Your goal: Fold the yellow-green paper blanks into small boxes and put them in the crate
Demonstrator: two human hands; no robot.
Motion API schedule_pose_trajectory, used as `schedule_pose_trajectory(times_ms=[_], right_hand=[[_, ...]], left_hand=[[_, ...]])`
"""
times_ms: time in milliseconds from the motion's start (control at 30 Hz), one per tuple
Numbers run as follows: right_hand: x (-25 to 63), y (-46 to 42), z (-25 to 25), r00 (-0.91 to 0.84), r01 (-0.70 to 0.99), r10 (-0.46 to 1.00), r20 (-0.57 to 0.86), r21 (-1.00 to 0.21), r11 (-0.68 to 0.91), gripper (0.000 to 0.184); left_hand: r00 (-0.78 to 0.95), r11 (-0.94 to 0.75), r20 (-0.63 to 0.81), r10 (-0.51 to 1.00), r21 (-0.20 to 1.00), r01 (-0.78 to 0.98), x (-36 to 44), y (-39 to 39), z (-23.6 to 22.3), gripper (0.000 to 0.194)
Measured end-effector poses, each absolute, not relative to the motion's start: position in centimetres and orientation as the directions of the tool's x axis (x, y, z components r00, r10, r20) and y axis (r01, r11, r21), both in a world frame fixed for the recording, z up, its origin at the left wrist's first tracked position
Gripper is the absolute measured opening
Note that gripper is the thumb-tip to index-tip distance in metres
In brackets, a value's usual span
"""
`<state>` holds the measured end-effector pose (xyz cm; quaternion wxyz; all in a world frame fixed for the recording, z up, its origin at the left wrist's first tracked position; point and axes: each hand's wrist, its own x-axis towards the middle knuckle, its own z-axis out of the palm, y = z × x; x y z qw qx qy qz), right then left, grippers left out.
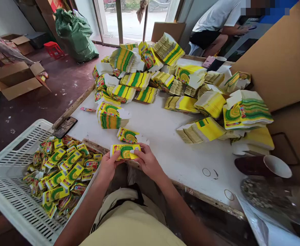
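Note:
Above the near edge of the white table [157, 130], both my hands hold one small yellow and green crayon box [124, 151]. My left hand [111, 164] is closed on its left end, thumb on the front. At the right end, my right hand [146, 160] grips the box near a yellow flap. Just beyond lies another flattened box [128, 135], its white flaps pointing right. Behind that stands a stack of flat boxes [110, 116]. To my left, a white plastic crate [14, 191] holds many small filled boxes [70, 160].
Bundles of flat yellow boxes [139, 80] cover the far and right parts of the table. A phone [65, 127] rests at its left edge. At right are a cup [277, 166] and a clear container [262, 198]. Another person [218, 24] sits beyond the table.

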<state>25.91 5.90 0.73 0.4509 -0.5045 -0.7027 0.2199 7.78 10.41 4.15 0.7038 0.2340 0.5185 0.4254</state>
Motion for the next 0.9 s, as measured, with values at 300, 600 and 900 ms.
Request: schedule_pose_trajectory(times_ms=[300,600,900], right_hand=[[25.7,6.0,0.1,0.009,0.434,0.917,0.399,-0.827,0.356,0.022],[26.4,5.9,0.3,-0.078,0.39,0.915,0.395,-0.833,0.392,0.02],[26.6,5.6,0.7,-0.125,0.419,0.927,0.354,-0.828,0.373,0.019]], left_hand=[[0.105,0.496,-0.49,0.865,0.807,-0.32,8.4,10.5,4.8,0.05],[0.093,0.5,-0.496,0.863,0.812,-0.301,7.5,10.7,4.5,0.05],[0.101,0.496,-0.489,0.866,0.817,-0.295,7.6,10.3,4.0,0.05]])
